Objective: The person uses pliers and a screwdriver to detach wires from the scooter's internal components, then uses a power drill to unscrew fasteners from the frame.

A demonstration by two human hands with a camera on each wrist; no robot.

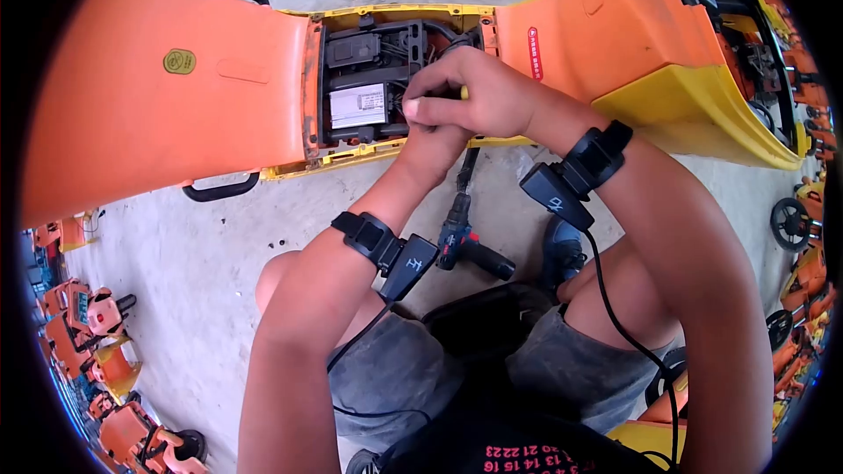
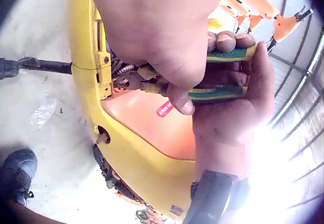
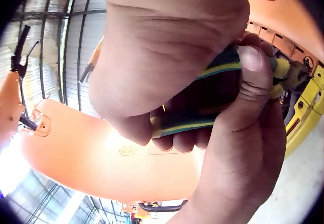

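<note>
Both hands grip a pair of pliers (image 2: pixel 218 94) with green-and-yellow handles. In the head view my right hand (image 1: pixel 481 89) lies over my left hand (image 1: pixel 437 154), hiding most of the tool. The left wrist view has the left hand (image 2: pixel 157 36) close up, its thumb pressing one handle near the pivot. Around the handles' rear wrap the fingers of the right hand (image 3: pixel 172 46). The pliers' metal head points into an open bay of an orange-and-yellow scooter body (image 1: pixel 246 79), beside wires. A silver labelled box (image 1: pixel 358 105) sits in that bay, left of the hands.
A cordless drill (image 1: pixel 465 241) stands on the concrete floor just below the hands, its long bit reaching toward the yellow frame edge. My shoe (image 1: pixel 563 254) is right of it. More orange vehicles (image 1: pixel 118 360) line both sides.
</note>
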